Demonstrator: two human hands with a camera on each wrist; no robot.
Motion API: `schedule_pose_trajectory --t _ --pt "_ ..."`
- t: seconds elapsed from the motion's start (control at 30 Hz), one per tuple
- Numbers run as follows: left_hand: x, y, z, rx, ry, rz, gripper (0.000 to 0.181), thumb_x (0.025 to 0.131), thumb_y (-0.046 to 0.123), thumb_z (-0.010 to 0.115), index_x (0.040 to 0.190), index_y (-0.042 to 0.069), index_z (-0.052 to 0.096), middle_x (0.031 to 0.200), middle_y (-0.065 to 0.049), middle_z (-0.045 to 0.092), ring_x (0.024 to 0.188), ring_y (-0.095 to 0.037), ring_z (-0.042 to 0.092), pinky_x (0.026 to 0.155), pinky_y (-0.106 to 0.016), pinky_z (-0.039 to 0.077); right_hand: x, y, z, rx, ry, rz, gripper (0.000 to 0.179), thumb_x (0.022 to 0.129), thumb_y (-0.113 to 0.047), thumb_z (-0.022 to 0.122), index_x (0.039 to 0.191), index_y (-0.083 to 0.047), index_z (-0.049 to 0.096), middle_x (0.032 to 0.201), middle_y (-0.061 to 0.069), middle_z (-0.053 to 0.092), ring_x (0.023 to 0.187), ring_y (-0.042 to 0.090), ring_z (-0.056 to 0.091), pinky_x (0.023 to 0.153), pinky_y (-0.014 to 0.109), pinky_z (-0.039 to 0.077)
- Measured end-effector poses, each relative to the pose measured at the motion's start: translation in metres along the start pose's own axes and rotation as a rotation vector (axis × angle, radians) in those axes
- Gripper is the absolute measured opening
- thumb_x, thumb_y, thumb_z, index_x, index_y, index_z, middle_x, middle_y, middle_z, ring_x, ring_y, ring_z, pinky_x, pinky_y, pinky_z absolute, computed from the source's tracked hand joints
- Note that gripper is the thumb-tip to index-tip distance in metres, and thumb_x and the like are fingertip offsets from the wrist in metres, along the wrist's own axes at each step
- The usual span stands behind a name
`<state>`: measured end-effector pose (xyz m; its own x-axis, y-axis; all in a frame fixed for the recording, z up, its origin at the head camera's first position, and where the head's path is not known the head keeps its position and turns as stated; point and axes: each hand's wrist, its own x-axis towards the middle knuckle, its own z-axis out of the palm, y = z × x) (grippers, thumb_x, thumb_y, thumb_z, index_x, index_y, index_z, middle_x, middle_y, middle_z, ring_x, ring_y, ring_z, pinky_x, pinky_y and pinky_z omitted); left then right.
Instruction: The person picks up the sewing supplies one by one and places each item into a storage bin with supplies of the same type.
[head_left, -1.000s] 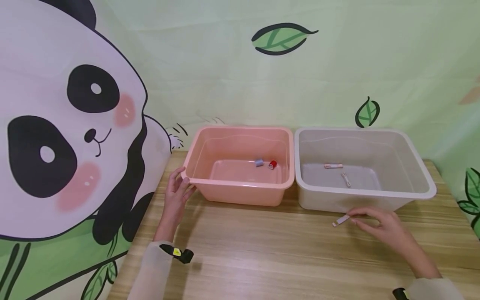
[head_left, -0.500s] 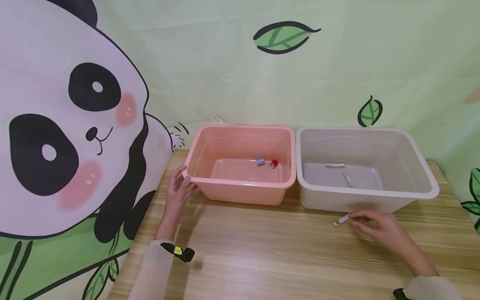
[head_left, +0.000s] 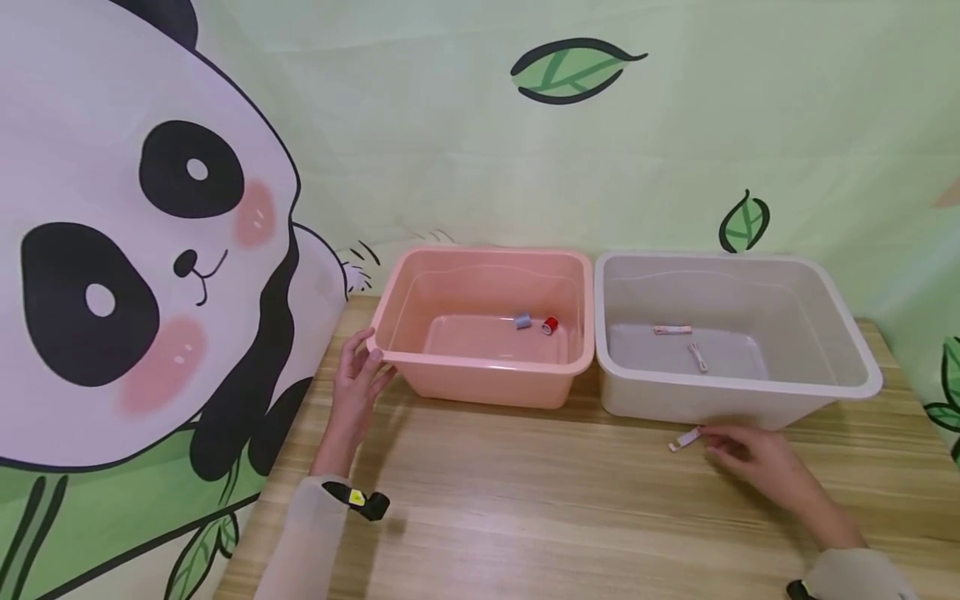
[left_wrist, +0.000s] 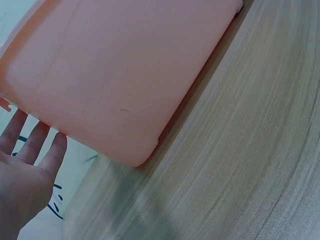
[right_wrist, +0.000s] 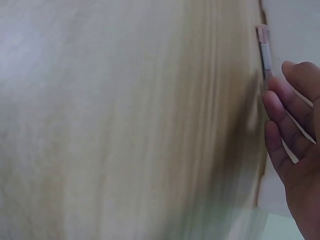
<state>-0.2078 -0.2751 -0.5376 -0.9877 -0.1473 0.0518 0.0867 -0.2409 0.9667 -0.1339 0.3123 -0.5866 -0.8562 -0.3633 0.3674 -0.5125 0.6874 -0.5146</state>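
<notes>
My left hand (head_left: 354,387) rests its fingertips against the near left corner of a pink plastic tub (head_left: 487,383). In the left wrist view, the fingers (left_wrist: 35,142) reach fairly straight to the tub's edge. My right hand (head_left: 757,462) is just in front of a pale grey tub (head_left: 720,402). Its fingertips touch one end of a small pale pink thread skein (head_left: 686,439) with a whitish band, low by the table. In the right wrist view, the thumb stands apart from the skein (right_wrist: 265,50), and the other fingers are loosely bent.
Inside the pink tub are a light blue thread spool (head_left: 522,321) and a red thread spool (head_left: 550,326). Two pale banded skeins (head_left: 672,330) lie in the grey tub. The tubs stand side by side on a wooden table (head_left: 525,492), against a panda-print backdrop (head_left: 420,133).
My right hand has dipped slightly at the skein's end, while the skein stays in place. My left hand keeps its position at the pink tub; the head view has shifted a little.
</notes>
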Motion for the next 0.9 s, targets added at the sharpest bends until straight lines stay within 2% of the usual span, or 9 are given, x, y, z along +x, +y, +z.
schedule_pose_trajectory --t 0.17,0.33,0.6,0.9 --pt "0.000 0.000 0.001 0.003 0.010 -0.004 0.039 0.105 0.018 0.057 0.143 0.022 0.047 0.152 -0.009 0.044 0.133 -0.031 0.050 0.105 -0.045 0.050 0.001 0.003 0.005 -0.011 -0.010 0.001 0.033 0.075 0.005 0.084 0.106 -0.001 0.076 0.080 -0.008 0.070 0.073 -0.006 0.059 0.061 0.013 0.051" --pt "0.000 0.001 0.002 0.000 0.012 -0.005 0.039 0.105 0.018 0.057 0.142 0.022 0.048 0.151 -0.010 0.045 0.131 -0.030 0.052 0.103 -0.042 0.052 0.003 0.001 0.008 -0.030 0.007 -0.002 0.032 0.074 0.005 0.084 0.104 -0.004 0.076 0.080 -0.011 0.067 0.072 -0.007 0.056 0.059 0.015 0.050" --pt "0.000 0.002 0.002 -0.003 0.003 0.000 0.038 0.106 0.018 0.056 0.142 0.021 0.047 0.150 -0.010 0.045 0.131 -0.029 0.052 0.107 -0.047 0.048 0.003 0.001 0.011 -0.038 0.002 -0.026 0.035 0.074 0.004 0.084 0.107 -0.005 0.076 0.080 -0.012 0.064 0.072 -0.005 0.054 0.059 0.013 0.046" --pt "-0.001 0.000 0.002 0.006 -0.007 -0.004 0.039 0.106 0.018 0.055 0.144 0.022 0.046 0.148 -0.009 0.046 0.116 -0.019 0.059 0.108 -0.046 0.048 0.004 0.006 0.014 -0.091 -0.007 -0.060 0.032 0.073 0.000 0.087 0.101 -0.013 0.077 0.080 -0.015 0.059 0.072 -0.001 0.051 0.060 0.010 0.039"
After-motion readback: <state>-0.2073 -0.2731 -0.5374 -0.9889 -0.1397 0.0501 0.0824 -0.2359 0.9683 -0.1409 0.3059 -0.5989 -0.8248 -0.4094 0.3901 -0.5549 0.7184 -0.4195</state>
